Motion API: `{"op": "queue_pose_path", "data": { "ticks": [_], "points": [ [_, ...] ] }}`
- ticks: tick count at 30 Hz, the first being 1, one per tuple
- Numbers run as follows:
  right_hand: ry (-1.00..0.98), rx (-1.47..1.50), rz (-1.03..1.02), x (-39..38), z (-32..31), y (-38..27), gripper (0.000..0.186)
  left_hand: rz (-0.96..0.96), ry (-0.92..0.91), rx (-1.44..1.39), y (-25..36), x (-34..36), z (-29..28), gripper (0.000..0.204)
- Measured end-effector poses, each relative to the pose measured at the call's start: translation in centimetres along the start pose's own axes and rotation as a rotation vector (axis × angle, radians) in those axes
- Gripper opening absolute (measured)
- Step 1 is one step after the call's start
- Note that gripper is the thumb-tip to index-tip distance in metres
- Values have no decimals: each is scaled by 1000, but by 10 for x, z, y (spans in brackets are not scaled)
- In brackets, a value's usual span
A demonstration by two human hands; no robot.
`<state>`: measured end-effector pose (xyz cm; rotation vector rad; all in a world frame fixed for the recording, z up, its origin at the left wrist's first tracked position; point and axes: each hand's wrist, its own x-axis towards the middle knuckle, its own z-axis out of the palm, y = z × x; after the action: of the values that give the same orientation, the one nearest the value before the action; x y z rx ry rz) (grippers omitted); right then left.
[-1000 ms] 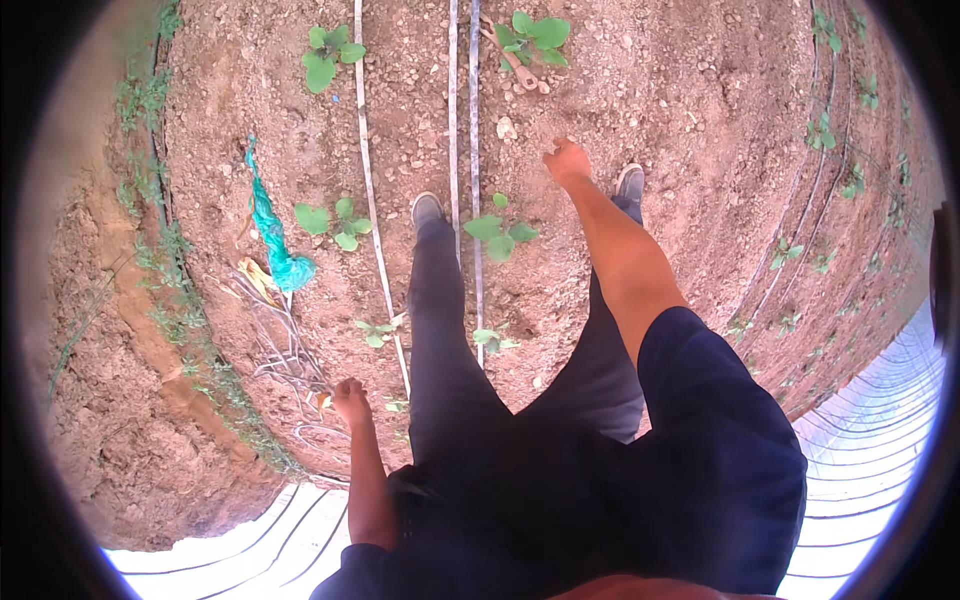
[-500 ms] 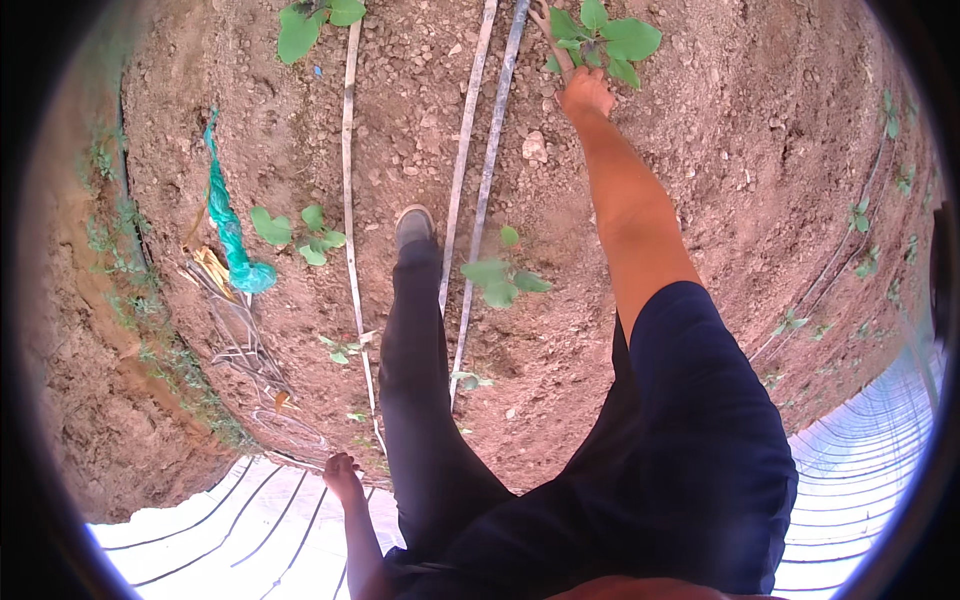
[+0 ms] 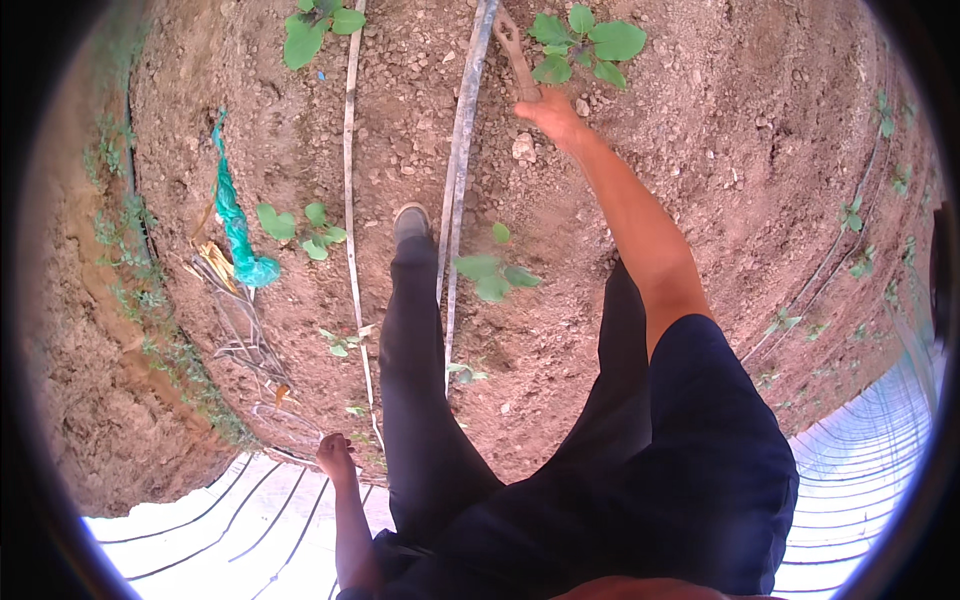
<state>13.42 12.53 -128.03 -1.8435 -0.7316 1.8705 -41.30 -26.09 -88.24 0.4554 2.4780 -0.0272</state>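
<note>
My right hand [image 3: 548,112] is closed around a brown wooden stick [image 3: 515,55], which looks slotted or forked toward its far end. The stick's far part lies against the flat grey drip tapes [image 3: 467,110], just left of a leafy green seedling [image 3: 582,48]. My fingers do not touch the seedling. Low on the left, my left hand [image 3: 337,456] hangs beside my leg with its fingers curled; nothing shows in it.
Another pale drip tape [image 3: 349,150] runs left of my shoe [image 3: 411,222]. Seedlings [image 3: 494,277] stand in the stony soil near my legs. A twisted teal plastic bag [image 3: 235,225] and dry stalks [image 3: 245,335] lie at left. A stone [image 3: 524,147] sits below my right hand.
My right hand has moved left and slightly nearer with the stick, away from the seedling. The right-hand drip tape has shifted left against its neighbour. My left hand has risen slightly.
</note>
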Motion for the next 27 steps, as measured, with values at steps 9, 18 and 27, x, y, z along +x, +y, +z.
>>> {"op": "queue_pose_path", "data": {
  "ticks": [9, 18, 27],
  "points": [
    [-115, -832, 213, -193, -86, 91, 63, 102, -100, 84, -5, 12, 7, 26],
    [516, -637, -81, -308, -115, 43, 67, 234, -20, -46, 64, -9, -16, 28],
    [503, -177, -481, -459, -48, -202, 45, 798, 18, -882, 315, -87, -101, 21]
  ]
}}
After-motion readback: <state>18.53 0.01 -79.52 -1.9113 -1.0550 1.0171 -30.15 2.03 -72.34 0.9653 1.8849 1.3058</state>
